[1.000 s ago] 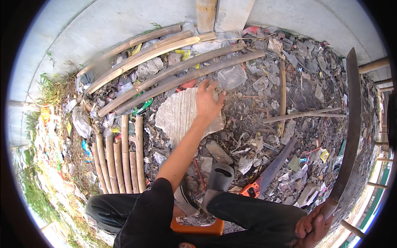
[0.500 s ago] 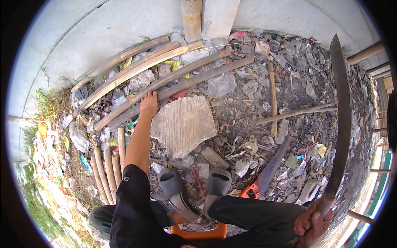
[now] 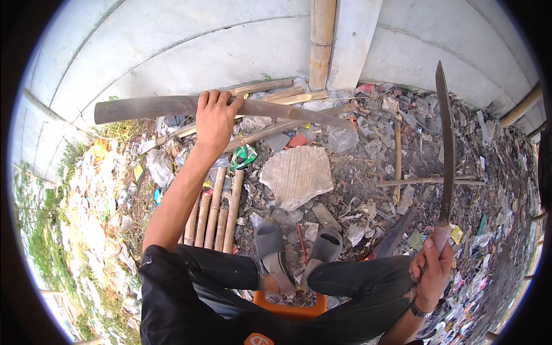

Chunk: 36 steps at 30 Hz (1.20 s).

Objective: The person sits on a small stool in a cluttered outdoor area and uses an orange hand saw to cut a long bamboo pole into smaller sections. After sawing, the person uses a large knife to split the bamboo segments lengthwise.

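1. While your left hand [image 3: 214, 118] is wrapped tight around the long grey-brown bamboo pole [image 3: 172, 106], keep it lifted level in front of you, above the short cut bamboo sticks [image 3: 215, 210].
2. Your right hand [image 3: 432, 270] is closed on the handle of the long curved metal knife [image 3: 445, 144], blade pointing up and away.
3. Keep your left fingers far from where the blade would land.
4. The flat pale stone [image 3: 296, 175] lies below the pole, near your grey sandals [image 3: 299, 253]; rest the pole there for a steady cut.
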Motion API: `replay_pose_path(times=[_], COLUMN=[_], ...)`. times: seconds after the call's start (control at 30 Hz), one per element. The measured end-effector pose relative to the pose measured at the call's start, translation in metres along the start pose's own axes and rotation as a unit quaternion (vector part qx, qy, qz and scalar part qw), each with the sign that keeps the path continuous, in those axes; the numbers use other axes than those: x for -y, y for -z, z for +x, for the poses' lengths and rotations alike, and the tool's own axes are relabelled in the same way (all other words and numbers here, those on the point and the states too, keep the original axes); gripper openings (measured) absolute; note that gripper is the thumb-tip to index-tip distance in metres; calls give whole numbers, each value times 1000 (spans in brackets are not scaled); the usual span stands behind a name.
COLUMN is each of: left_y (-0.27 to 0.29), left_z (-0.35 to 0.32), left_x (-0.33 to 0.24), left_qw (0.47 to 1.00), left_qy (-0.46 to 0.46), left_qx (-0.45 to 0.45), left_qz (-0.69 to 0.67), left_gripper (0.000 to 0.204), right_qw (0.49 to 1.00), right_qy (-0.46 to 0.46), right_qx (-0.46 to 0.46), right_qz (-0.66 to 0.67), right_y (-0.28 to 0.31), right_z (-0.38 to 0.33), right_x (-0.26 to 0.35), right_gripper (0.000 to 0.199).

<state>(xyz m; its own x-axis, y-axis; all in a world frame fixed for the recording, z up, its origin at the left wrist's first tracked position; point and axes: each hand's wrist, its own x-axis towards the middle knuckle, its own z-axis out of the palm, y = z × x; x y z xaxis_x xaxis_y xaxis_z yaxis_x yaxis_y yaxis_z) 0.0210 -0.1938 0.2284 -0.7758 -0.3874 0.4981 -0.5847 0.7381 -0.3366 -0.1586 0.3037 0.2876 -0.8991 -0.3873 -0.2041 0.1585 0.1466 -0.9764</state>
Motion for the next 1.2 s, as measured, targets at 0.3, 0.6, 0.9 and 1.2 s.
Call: replay_pose_path(times=[0.3,0.6,0.9,1.2], left_y=[-14,-198,-409,-459], left_z=[-56,-66,-28,-11], left_x=[19,-52,-59,-51], left_qw=[989,962,927,950], left_qy=[65,143,236,203], left_qx=[108,201,158,229], left_qz=[-81,-120,-245,-57], left_gripper=[56,55,59,55], right_qw=[996,992,978,974], right_qy=[46,-53,-142,-179], right_qx=[44,-8,-89,-137], right_qz=[-67,-112,-121,14], right_y=[1,3,-11,3], right_z=[-14,-1,47,67], right_x=[-4,5,3,3], right_gripper=[21,20,22,19])
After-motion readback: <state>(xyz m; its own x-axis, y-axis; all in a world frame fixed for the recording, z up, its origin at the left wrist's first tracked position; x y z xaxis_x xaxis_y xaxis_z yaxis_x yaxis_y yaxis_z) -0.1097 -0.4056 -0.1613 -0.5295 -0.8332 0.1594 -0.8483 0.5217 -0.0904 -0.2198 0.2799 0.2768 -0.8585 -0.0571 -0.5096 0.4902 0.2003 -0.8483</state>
